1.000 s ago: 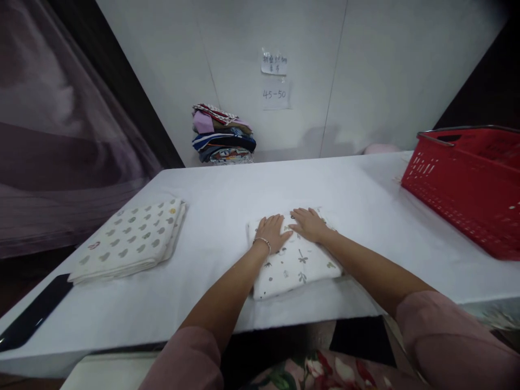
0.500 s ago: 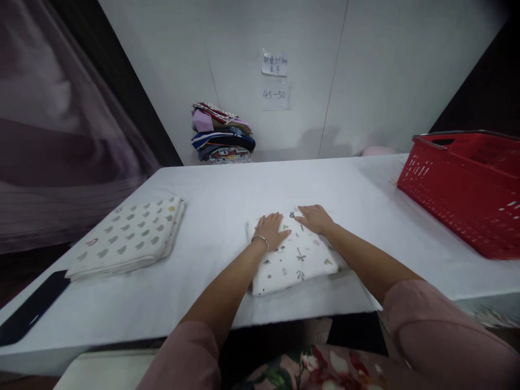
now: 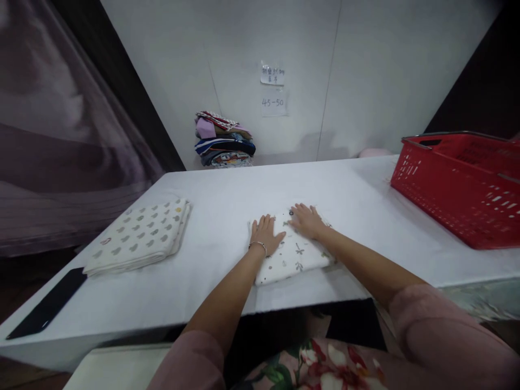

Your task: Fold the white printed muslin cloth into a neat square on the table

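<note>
A folded white cloth with small leaf prints lies near the front edge of the white table. My left hand, with a thin bracelet at the wrist, lies flat on the cloth's left part, fingers stretched out. My right hand lies flat on its far right part, fingers spread. Neither hand grips anything.
A second folded white cloth with grey spots lies at the left of the table. A dark flat object sits at the front left corner. A red plastic basket stands at the right. A stack of folded clothes sits beyond the table by the wall.
Both hands stay flat on the leaf-print cloth, the right one spread slightly apart from the left. The view has shifted a little, so everything appears slightly farther away.
</note>
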Motion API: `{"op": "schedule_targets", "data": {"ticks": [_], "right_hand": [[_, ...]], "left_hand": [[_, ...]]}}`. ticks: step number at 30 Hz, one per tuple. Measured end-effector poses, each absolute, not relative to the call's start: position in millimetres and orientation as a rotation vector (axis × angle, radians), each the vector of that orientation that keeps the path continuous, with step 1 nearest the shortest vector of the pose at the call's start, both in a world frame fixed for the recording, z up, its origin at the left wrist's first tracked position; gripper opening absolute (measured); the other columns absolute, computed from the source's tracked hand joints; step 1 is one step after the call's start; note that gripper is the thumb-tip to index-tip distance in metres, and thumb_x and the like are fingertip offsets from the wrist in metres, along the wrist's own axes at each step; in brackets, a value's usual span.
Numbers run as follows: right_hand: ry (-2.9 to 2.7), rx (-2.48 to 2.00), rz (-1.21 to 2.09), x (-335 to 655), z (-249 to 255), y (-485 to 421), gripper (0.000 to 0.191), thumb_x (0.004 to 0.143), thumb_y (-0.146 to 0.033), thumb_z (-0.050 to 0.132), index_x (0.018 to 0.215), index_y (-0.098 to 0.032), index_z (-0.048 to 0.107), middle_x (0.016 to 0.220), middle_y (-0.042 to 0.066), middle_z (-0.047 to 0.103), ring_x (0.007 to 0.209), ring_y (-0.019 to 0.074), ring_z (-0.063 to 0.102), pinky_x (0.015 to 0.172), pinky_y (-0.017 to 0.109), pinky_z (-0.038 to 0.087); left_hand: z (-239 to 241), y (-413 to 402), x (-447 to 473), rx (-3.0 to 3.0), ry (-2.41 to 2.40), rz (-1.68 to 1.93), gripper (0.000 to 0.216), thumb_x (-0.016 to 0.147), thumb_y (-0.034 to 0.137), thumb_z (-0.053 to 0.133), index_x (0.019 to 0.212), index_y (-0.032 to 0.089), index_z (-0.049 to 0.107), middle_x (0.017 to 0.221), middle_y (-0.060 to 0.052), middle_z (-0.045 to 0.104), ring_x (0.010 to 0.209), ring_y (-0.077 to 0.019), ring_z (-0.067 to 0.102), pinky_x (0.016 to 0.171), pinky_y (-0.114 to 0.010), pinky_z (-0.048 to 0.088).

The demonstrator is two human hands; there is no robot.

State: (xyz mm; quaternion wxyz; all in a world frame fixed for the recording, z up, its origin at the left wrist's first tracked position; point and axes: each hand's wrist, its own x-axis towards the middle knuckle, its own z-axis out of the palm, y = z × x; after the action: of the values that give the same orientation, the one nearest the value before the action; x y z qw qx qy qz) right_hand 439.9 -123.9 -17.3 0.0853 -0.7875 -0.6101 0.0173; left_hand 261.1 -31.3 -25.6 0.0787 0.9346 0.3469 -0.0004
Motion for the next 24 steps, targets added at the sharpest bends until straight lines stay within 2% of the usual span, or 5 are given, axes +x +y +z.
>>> {"op": "schedule_targets", "data": {"ticks": [3, 10, 15, 19, 24], "right_hand": [[-1.911, -2.236, 0.062, 420, -20, -147, 0.072, 0.091, -0.064, 0.021, 0.147, -0.02, 0.029, 0.155, 0.009, 0.021, 0.143, 0.025, 0.014, 0.114, 0.049, 0.014], [-1.758, -2.421, 0.107, 470, -29, -186, 0.067, 0.091, -0.061, 0.026, 0.145, -0.022, 0.035, 0.154, 0.008, 0.024, 0.142, 0.029, 0.019, 0.112, 0.055, 0.017], [-1.679, -2.379, 0.241, 489, -31, -185, 0.065, 0.092, -0.058, 0.031, 0.145, -0.021, 0.034, 0.155, 0.007, 0.022, 0.141, 0.0297, 0.021, 0.11, 0.044, 0.029], [-1.564, -2.334, 0.314, 486, -16, -189, 0.055, 0.097, -0.046, 0.027, 0.142, -0.017, 0.041, 0.15, 0.01, 0.033, 0.138, 0.0285, 0.028, 0.107, 0.039, 0.032], [-1.653, -2.349, 0.096, 450, -2, -219, 0.057, 0.095, -0.052, 0.031, 0.142, -0.021, 0.041, 0.152, 0.009, 0.029, 0.142, 0.0305, 0.016, 0.113, 0.049, 0.017]], "left_hand": [[-26, -31, 262, 2.8, 1.051, 0.001, 0.076, 0.087, 0.064, 0.021, 0.15, 0.019, 0.019, 0.158, -0.006, 0.011, 0.145, -0.0244, 0.005, 0.117, -0.048, 0.003], [-28, -28, 261, 2.816, 1.033, -0.001, 0.077, 0.087, 0.065, 0.02, 0.149, 0.02, 0.019, 0.158, -0.007, 0.011, 0.145, -0.0251, 0.006, 0.117, -0.048, 0.004], [-22, -31, 261, 2.81, 1.039, -0.012, 0.076, 0.087, 0.064, 0.02, 0.149, 0.019, 0.02, 0.158, -0.007, 0.011, 0.145, -0.0249, 0.006, 0.117, -0.048, 0.004], [-18, -34, 261, 2.803, 1.046, -0.04, 0.076, 0.088, 0.063, 0.02, 0.15, 0.018, 0.018, 0.158, -0.007, 0.01, 0.145, -0.0237, 0.005, 0.117, -0.048, 0.004], [-20, -32, 262, 2.82, 1.047, -0.012, 0.076, 0.087, 0.063, 0.021, 0.149, 0.019, 0.019, 0.158, -0.006, 0.011, 0.145, -0.0249, 0.005, 0.117, -0.047, 0.004]]}}
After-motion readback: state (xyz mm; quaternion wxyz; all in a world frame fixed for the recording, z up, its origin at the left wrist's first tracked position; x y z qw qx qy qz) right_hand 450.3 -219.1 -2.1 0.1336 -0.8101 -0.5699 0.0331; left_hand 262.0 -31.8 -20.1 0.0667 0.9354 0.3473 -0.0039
